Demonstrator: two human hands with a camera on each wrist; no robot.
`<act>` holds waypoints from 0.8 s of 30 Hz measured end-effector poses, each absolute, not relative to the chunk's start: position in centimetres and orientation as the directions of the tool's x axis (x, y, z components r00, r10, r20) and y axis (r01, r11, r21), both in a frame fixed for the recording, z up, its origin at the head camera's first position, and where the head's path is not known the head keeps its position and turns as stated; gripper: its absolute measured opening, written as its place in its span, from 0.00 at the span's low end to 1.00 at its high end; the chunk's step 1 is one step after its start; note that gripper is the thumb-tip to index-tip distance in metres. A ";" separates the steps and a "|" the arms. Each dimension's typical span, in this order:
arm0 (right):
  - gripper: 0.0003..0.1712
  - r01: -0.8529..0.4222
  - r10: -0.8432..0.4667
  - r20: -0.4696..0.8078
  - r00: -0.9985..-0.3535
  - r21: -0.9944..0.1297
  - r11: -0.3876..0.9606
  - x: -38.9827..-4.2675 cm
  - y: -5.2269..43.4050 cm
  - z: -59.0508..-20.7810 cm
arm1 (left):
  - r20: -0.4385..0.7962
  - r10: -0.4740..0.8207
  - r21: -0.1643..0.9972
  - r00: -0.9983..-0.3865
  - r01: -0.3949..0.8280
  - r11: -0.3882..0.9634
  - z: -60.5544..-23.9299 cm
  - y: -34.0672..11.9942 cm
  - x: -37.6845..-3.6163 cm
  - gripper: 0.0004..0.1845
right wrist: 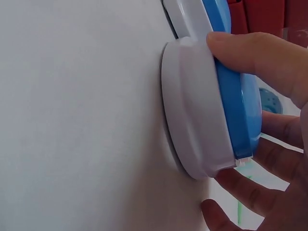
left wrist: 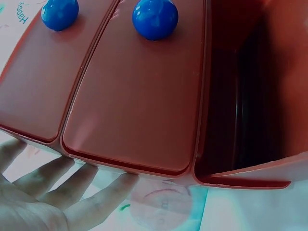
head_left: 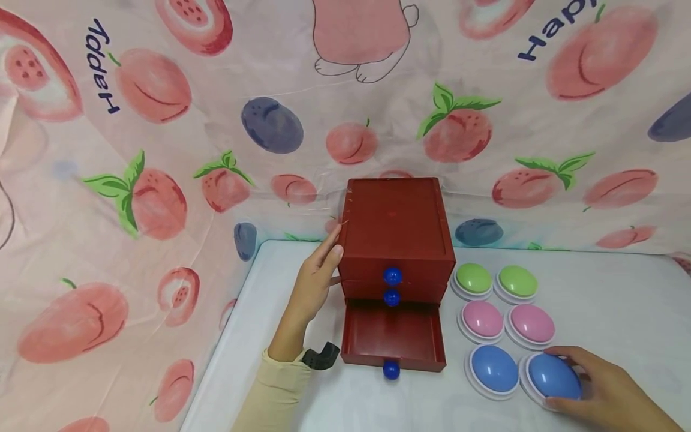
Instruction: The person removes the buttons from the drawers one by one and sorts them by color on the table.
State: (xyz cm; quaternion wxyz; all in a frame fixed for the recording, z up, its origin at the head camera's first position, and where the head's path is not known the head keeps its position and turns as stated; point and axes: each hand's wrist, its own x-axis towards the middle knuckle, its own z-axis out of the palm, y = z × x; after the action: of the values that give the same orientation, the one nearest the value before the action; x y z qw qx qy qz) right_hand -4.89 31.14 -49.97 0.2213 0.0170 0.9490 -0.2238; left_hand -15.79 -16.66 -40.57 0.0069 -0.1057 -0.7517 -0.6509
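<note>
A dark red chest of small drawers [head_left: 396,222] with blue ball knobs stands at the centre of the head view. Its bottom drawer [head_left: 393,333] is pulled out, and I see nothing inside. My left hand [head_left: 313,282] rests with extended fingers against the chest's left side; in the left wrist view its fingertips touch the edge beside the two closed drawer fronts [left wrist: 132,96]. At the lower right, my right hand [head_left: 607,384] holds a blue dome push button [head_left: 553,376] by its rim, thumb on one side and fingers on the other. The button's white base [right wrist: 192,106] sits on the table.
Left of the held button is another blue button [head_left: 494,368], close beside it. Behind them are two pink buttons [head_left: 483,318] and two green ones [head_left: 474,278]. A fruit-print cloth [head_left: 216,120] hangs behind and left of the white table [head_left: 621,300].
</note>
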 end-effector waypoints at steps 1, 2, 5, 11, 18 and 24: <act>0.67 0.126 -0.069 -0.425 -0.903 -0.413 0.902 -4.9 31.2 -50.0 | 0.147 0.151 0.977 -0.977 0.167 0.130 -40.6 -16.6 -15.8 0.29; 0.67 0.122 -0.071 -0.424 -0.903 -0.411 0.903 -4.9 31.2 -50.1 | 0.146 0.153 0.978 -0.977 0.166 0.128 -40.6 -16.6 -15.8 0.29; 0.69 0.143 -0.059 -0.439 -0.896 -0.413 0.899 -5.1 31.3 -50.2 | 0.146 0.154 0.978 -0.977 0.166 0.129 -40.5 -16.6 -15.8 0.29; 0.69 0.164 -0.061 -0.460 -0.886 -0.433 0.886 -5.3 31.6 -50.3 | 0.148 0.151 0.976 -0.977 0.169 0.137 -40.5 -16.7 -15.8 0.28; 0.69 0.170 -0.075 -0.476 -0.876 -0.451 0.876 -5.4 31.7 -50.4 | 0.143 0.157 0.976 -0.977 0.165 0.143 -40.6 -16.8 -15.8 0.29; 0.61 0.124 -0.109 -0.440 -0.892 -0.469 0.874 -5.4 31.7 -49.7 | 0.146 0.157 0.975 -0.977 0.168 0.142 -40.6 -16.8 -15.8 0.29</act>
State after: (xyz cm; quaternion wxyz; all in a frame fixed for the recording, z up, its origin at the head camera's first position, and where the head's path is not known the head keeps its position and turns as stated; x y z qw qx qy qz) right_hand -5.42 31.73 -49.66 0.2328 0.0040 0.9397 -0.2506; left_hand -15.84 -16.79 -40.61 0.0045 -0.1075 -0.7555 -0.6462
